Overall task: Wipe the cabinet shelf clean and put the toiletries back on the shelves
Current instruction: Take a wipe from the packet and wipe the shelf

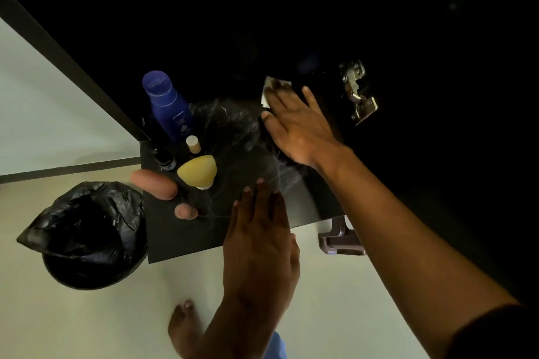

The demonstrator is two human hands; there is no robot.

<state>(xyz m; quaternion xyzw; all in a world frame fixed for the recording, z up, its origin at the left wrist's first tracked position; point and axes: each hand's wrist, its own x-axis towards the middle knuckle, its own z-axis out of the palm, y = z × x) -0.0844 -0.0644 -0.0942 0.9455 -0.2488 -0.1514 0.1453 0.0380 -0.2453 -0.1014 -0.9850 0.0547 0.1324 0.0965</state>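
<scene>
The dark cabinet shelf [180, 236] shows dusty grey smears across its middle. My right hand [300, 128] lies flat at the back of the shelf, pressing a white cloth [269, 87] that pokes out beyond the fingertips. My left hand [259, 236] rests palm down on the shelf's front edge, fingers spread and holding nothing. At the shelf's left end stand a blue Nivea bottle [169, 105], a small beige-capped bottle [193, 144], a small dark bottle [165, 161] and a yellow rounded container [197, 172].
A bin lined with a black bag [87, 233] stands on the pale floor, left of the shelf. A metal door hinge [357, 93] is on the right. A brown stool [338, 239] sits below. My bare foot [183, 326] is on the floor. Two blurred finger-like shapes [154, 185] show near the shelf's left front.
</scene>
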